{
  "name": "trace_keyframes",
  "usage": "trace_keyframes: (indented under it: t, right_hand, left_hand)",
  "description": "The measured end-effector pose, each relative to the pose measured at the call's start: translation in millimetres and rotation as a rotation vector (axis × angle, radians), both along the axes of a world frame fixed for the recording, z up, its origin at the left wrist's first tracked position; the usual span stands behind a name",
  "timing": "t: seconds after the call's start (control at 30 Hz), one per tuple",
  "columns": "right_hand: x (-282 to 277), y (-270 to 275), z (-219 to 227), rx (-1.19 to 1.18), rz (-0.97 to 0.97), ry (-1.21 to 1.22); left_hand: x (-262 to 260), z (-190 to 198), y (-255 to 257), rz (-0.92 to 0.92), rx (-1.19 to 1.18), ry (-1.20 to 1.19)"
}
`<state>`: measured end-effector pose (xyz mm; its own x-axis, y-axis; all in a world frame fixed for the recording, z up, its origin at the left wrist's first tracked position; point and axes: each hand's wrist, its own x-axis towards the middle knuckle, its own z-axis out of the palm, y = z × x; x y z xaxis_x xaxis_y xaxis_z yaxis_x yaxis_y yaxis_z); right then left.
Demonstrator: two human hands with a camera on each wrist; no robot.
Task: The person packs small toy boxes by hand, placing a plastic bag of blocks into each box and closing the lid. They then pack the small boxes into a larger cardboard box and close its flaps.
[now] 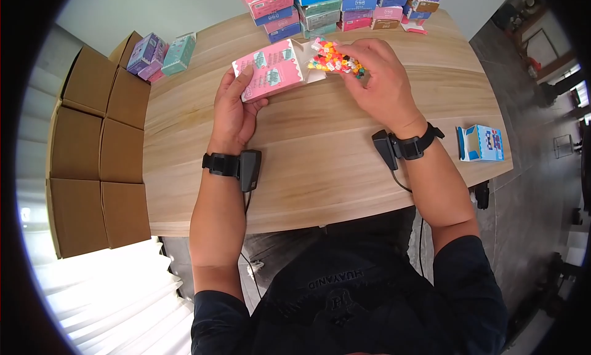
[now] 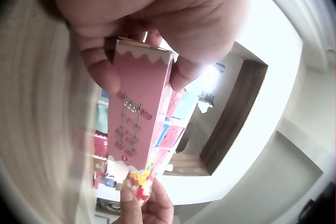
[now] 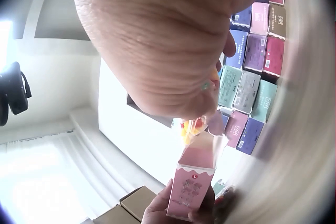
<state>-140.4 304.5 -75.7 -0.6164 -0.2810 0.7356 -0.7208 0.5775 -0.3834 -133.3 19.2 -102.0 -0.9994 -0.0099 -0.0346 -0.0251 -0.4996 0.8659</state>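
Note:
My left hand (image 1: 236, 106) grips a pink box (image 1: 271, 72) with a white scalloped edge, thumb on its printed face and fingers beneath. The box's end facing right is open, its white flap (image 1: 316, 77) folded out. Right beside that opening, my right hand (image 1: 383, 78) pinches a clear bag of small colourful bricks (image 1: 335, 58), mostly red, yellow, orange and white. In the left wrist view the bag (image 2: 140, 184) sits right at the box's open end. From the right wrist, the box's open mouth (image 3: 198, 155) faces the bag, which is partly hidden behind my hand.
Stacks of coloured boxes (image 1: 317, 19) line the table's far edge. Brown cartons (image 1: 77, 143) stand along the left side, with purple (image 1: 146, 55) and teal (image 1: 179, 55) boxes near them. An opened blue box (image 1: 483, 143) lies near the right edge of the wooden table (image 1: 308, 183).

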Motion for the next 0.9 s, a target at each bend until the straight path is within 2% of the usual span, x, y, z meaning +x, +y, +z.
trace_keyframes:
  t: [0.07, 0.2, 0.37, 0.5, 0.7, 0.9]
  right_hand:
    - [-1, 1, 2, -0.014, 0.024, 0.023]
    - [6, 5, 6, 0.073, 0.088, -0.083]
    - [6, 4, 4, 0.059, 0.179, -0.202]
    - [4, 8, 8, 0.062, 0.177, -0.202]
    - [-3, 10, 5, 0.026, 0.155, -0.119]
    - [4, -11, -2, -0.024, 0.119, -0.064]
  left_hand:
    - [-1, -1, -1, 0.028, 0.021, -0.008]
    - [0, -2, -2, 0.056, 0.041, -0.018]
    - [-1, 1, -1, 0.008, 0.009, -0.004]
    - [-3, -3, -9, -0.106, -0.104, 0.039]
    - [-2, -5, -7, -0.17, -0.091, 0.007]
    - [6, 4, 10, -0.183, -0.072, -0.022]
